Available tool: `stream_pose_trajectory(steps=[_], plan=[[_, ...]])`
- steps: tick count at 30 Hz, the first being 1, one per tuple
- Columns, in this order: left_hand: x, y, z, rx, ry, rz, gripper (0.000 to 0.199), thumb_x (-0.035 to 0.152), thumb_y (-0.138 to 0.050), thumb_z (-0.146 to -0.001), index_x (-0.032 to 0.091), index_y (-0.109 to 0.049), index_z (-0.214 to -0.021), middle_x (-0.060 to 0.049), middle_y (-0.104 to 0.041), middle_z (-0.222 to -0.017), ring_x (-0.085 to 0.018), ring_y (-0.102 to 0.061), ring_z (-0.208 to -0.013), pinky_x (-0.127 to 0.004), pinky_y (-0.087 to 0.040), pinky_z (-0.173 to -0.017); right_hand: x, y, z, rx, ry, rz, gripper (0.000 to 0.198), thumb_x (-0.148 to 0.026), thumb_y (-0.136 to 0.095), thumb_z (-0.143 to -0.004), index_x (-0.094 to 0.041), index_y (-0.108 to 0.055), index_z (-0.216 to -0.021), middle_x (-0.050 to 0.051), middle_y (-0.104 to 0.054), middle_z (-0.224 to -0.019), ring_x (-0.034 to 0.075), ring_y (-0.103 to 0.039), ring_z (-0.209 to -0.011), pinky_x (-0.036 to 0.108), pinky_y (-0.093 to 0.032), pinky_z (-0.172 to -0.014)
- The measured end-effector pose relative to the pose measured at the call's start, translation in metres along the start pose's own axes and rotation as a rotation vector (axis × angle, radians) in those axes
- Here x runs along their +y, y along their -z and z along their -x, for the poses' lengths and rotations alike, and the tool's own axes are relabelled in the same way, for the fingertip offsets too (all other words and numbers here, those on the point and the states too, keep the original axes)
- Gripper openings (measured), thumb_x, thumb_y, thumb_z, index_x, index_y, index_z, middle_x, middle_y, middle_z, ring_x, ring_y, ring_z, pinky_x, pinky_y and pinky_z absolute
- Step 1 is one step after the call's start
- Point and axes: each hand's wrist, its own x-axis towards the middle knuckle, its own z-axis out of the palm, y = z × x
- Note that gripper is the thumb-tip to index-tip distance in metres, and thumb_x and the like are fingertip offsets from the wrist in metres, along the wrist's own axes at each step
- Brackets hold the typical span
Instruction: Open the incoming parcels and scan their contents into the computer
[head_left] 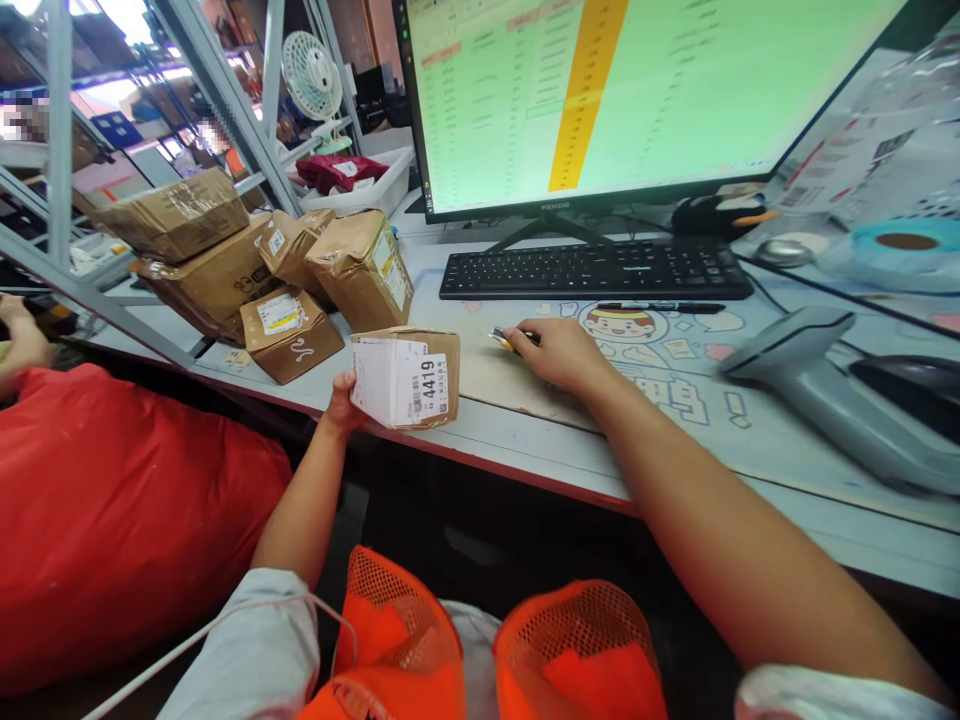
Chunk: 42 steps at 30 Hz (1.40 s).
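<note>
Upper left: carton pile [217, 272]. Center: left hand [343, 402] clamped on left side of labelled box [409, 383], at desk's front edge. Right of it, right hand [559, 352] pinching small yellow-and-silver tool [498, 337], type unclear, over desk mat [480, 375]. Far right: grey scanner [832, 390], lying down.

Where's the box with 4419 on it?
In the head view, the box is left of centre, held in the left hand by the front edge of the desk, in front of the tall box.
</note>
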Motion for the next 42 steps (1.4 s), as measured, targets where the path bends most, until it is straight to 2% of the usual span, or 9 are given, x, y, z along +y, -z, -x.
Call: stream_pose_trajectory(steps=[4,7,11,14,17,21,25,30,42], plan=[[-0.008,0.006,-0.008,0.022,-0.061,-0.054,0.093,0.083,-0.071,-0.060,0.018,-0.065,-0.126,-0.016,-0.070,-0.127,-0.044,-0.056,-0.133,-0.057,-0.051,-0.106,0.001,-0.001,-0.001,0.015,0.006,-0.012,0.043,-0.047,-0.046,-0.099,-0.019,-0.079,-0.103,0.013,-0.076,-0.097,0.026,-0.064,-0.087,0.033,-0.036,-0.068],[-0.014,0.007,-0.012,0.040,-0.152,-0.210,0.086,0.080,-0.073,-0.061,0.015,-0.065,-0.118,-0.016,-0.072,-0.119,-0.041,-0.061,-0.125,-0.051,-0.053,-0.104,0.000,0.001,-0.001,0.018,0.008,-0.088,0.041,-0.046,-0.048,-0.098,-0.018,-0.077,-0.093,0.011,-0.075,-0.089,0.023,-0.061,-0.080,0.032,-0.035,-0.067],[-0.017,0.001,-0.009,0.082,-0.359,-0.644,0.087,0.057,-0.088,-0.062,0.016,-0.055,-0.132,-0.015,-0.067,-0.128,-0.033,-0.064,-0.120,-0.044,-0.051,-0.104,-0.003,0.005,0.002,-0.022,0.042,-0.280,0.049,-0.055,-0.047,-0.097,-0.018,-0.064,-0.069,0.004,-0.060,-0.062,0.017,-0.051,-0.063,0.030,-0.033,-0.061],[-0.015,-0.008,-0.003,0.070,-0.421,-0.806,0.092,0.046,-0.090,-0.065,0.017,-0.047,-0.141,-0.015,-0.062,-0.135,-0.031,-0.060,-0.125,-0.042,-0.046,-0.109,-0.006,0.008,0.006,-0.071,0.043,-0.365,0.054,-0.063,-0.046,-0.094,-0.020,-0.056,-0.064,0.000,-0.048,-0.051,0.015,-0.044,-0.055,0.029,-0.029,-0.056],[-0.012,-0.014,0.001,0.066,-0.406,-0.786,0.094,0.043,-0.092,-0.063,0.017,-0.048,-0.142,-0.014,-0.062,-0.135,-0.033,-0.059,-0.128,-0.042,-0.044,-0.112,-0.007,0.010,0.008,-0.095,0.044,-0.373,0.056,-0.066,-0.049,-0.092,-0.020,-0.050,-0.059,-0.001,-0.043,-0.048,0.013,-0.040,-0.053,0.029,-0.027,-0.054],[-0.009,-0.016,0.001,0.083,-0.376,-0.783,0.100,0.041,-0.095,-0.058,0.017,-0.048,-0.143,-0.014,-0.064,-0.133,-0.033,-0.060,-0.126,-0.042,-0.044,-0.112,-0.007,0.013,0.010,-0.125,0.066,-0.439,0.058,-0.068,-0.051,-0.090,-0.020,-0.046,-0.057,-0.001,-0.044,-0.049,0.012,-0.039,-0.053,0.028,-0.029,-0.053],[-0.009,-0.015,0.001,0.063,-0.375,-0.819,0.101,0.043,-0.094,-0.060,0.018,-0.046,-0.145,-0.014,-0.062,-0.137,-0.033,-0.059,-0.127,-0.041,-0.044,-0.111,-0.009,0.019,0.013,-0.165,0.048,-0.492,0.052,-0.060,-0.052,-0.093,-0.020,-0.048,-0.059,-0.001,-0.048,-0.050,0.011,-0.042,-0.050,0.027,-0.032,-0.052],[-0.011,-0.013,0.001,0.031,-0.384,-0.845,0.100,0.043,-0.092,-0.064,0.019,-0.043,-0.147,-0.015,-0.058,-0.142,-0.032,-0.058,-0.129,-0.041,-0.045,-0.111,-0.011,0.022,0.015,-0.150,0.039,-0.501,0.046,-0.049,-0.052,-0.094,-0.020,-0.048,-0.058,-0.001,-0.047,-0.050,0.011,-0.041,-0.048,0.027,-0.030,-0.051],[-0.006,-0.019,0.002,0.013,-0.345,-0.767,0.100,0.040,-0.097,-0.056,0.020,-0.050,-0.142,-0.013,-0.062,-0.138,-0.034,-0.058,-0.129,-0.043,-0.044,-0.113,-0.013,0.029,0.019,-0.163,0.041,-0.496,0.047,-0.053,-0.055,-0.095,-0.020,-0.052,-0.062,-0.001,-0.049,-0.052,0.011,-0.045,-0.046,0.027,-0.032,-0.050]])
